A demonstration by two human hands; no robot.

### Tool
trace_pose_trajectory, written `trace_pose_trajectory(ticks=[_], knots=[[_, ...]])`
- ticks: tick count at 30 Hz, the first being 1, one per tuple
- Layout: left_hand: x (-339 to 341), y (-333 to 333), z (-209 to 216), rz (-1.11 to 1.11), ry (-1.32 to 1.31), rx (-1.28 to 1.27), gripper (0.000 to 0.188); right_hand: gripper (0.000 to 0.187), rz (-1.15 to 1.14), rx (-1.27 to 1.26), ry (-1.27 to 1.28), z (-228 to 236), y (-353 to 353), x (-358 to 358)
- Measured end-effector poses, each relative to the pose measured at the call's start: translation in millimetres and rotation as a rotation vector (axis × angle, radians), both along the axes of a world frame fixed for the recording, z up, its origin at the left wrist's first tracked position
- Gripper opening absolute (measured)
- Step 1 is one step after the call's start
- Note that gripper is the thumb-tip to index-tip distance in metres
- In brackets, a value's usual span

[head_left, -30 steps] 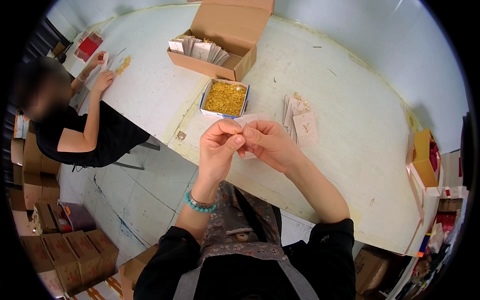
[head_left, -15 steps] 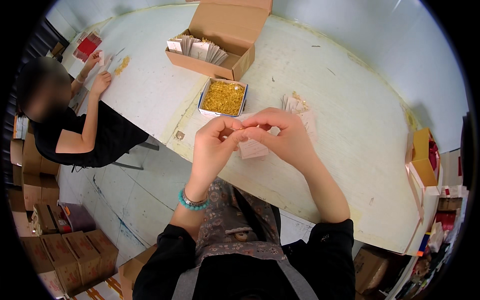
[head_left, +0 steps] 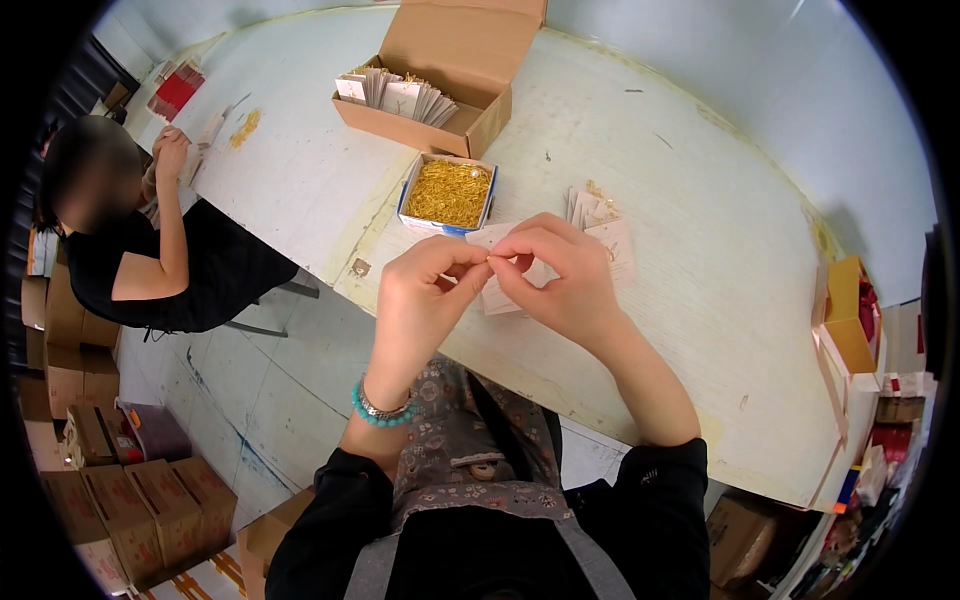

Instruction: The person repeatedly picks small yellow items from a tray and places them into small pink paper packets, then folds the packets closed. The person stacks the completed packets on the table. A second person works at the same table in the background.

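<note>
My left hand (head_left: 425, 290) and my right hand (head_left: 562, 280) meet fingertip to fingertip over the table's near edge. Both are closed in a pinch around a tiny gold-coloured piece (head_left: 490, 259), too small to make out fully. Below and behind the fingers lies a white printed card (head_left: 500, 300), partly hidden by my hands. Just beyond my left hand stands a small white-and-blue box (head_left: 428, 226) full of thin gold-coloured pieces (head_left: 448, 193). Past my right hand rests a loose pile of white cards (head_left: 613, 238), some bearing gold bits.
An open cardboard box (head_left: 470, 45) with a row of cards (head_left: 400, 98) stands at the back of the white table (head_left: 690, 270). A co-worker (head_left: 150, 240) sits at the left. A yellow box (head_left: 848, 315) is at the right edge. Stacked cartons (head_left: 150, 510) fill the lower left.
My hands have drawn slightly apart, the fingertips still meeting, and the tiny gold piece shows between them. The co-worker's hands have moved down and closer to the body.
</note>
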State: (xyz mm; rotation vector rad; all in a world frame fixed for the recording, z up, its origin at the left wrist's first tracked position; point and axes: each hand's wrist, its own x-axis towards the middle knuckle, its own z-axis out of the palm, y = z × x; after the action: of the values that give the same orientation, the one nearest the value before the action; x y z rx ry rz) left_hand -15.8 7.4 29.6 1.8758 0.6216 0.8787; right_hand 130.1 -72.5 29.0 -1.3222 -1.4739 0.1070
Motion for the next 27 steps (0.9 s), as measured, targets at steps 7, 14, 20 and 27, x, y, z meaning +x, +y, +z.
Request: trace_pose_trajectory(ticks=[7,14,20,27], knots=[[0.8,-0.3,1.6,0.052,0.005,0.009,0.009,0.007,-0.007,-0.043,0.134,-3.0,-0.2,-6.2],[7.1,-8.6,-9.4,0.161,-0.120,0.263,0.012,0.008,0.056,-0.208,0.737,-19.1,0.6,-13.2],[-2.0,-6.1,-9.3,0.070,-0.138,-0.048,0.012,0.010,0.221,-0.242,0.753,-16.5,0.2,-6.1],[1.7,-9.7,-10.7,0.146,-0.117,0.252,0.012,0.009,0.295,-0.210,0.853,-15.8,-0.8,-11.5]])
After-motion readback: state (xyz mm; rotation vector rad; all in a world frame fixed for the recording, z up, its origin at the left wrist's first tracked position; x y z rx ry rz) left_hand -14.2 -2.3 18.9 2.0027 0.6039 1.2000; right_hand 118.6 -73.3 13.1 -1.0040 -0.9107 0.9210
